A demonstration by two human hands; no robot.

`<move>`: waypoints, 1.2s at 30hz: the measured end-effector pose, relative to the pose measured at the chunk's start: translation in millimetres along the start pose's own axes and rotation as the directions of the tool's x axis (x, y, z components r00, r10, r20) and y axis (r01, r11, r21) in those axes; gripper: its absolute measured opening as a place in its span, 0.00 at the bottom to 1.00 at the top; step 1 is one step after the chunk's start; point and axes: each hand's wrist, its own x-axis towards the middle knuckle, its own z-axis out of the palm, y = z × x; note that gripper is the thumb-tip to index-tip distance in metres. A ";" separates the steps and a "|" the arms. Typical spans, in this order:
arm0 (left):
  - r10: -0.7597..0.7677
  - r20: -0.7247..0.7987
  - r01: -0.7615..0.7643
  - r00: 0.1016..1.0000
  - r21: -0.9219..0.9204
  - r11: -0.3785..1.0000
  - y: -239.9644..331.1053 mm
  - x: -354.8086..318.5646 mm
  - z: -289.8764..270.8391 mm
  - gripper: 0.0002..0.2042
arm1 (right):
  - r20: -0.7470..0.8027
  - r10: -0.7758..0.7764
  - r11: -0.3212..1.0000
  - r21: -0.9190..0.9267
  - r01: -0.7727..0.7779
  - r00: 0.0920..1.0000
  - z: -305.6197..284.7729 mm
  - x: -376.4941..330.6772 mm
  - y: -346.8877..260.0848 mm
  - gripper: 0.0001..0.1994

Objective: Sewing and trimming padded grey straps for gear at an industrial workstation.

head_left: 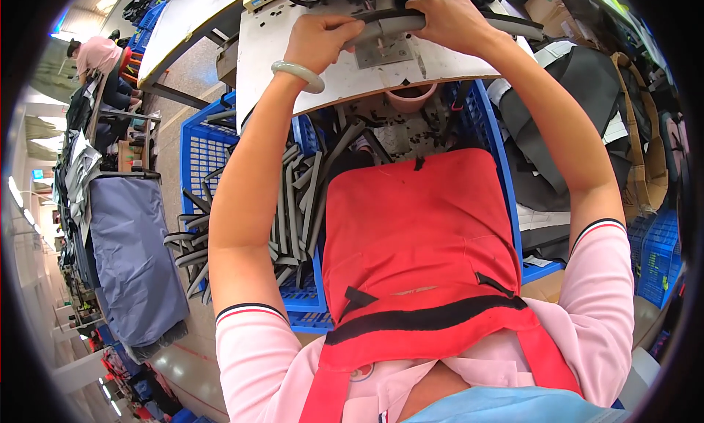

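Both hands clamped on a long dark grey curved rubber strip [440, 21]: left hand [320, 38] at its left end, right hand [451, 20] further along. Strip lies across a grey metal fixture plate [387, 53] on the white desk [279, 56]. Blue plastic crate [202, 148] of similar strips below.

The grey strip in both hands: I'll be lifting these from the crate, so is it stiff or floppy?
The grey strip, gripped by the left hand and right hand, arcs gently without sagging, so probably semi-stiff. Strips in the blue crate lie bent, suggesting flexibility. Likely light.
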 end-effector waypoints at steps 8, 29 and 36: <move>0.025 0.000 -0.025 1.000 -0.013 1.000 -7.6 22.1 -4.6 0.13 | 0.106 0.020 0.997 -0.076 -0.012 0.994 -11.5 22.7 3.2 0.13; -0.172 0.128 0.203 0.977 -0.293 0.934 -26.0 -53.6 13.9 0.13 | 0.055 0.355 0.914 -0.229 -0.334 0.933 16.0 -66.5 129.0 0.24; -0.147 0.107 0.170 0.983 -0.256 0.952 -15.1 -64.8 9.6 0.13 | 0.004 0.430 0.847 0.345 -0.405 0.903 -2.3 -115.3 84.2 0.19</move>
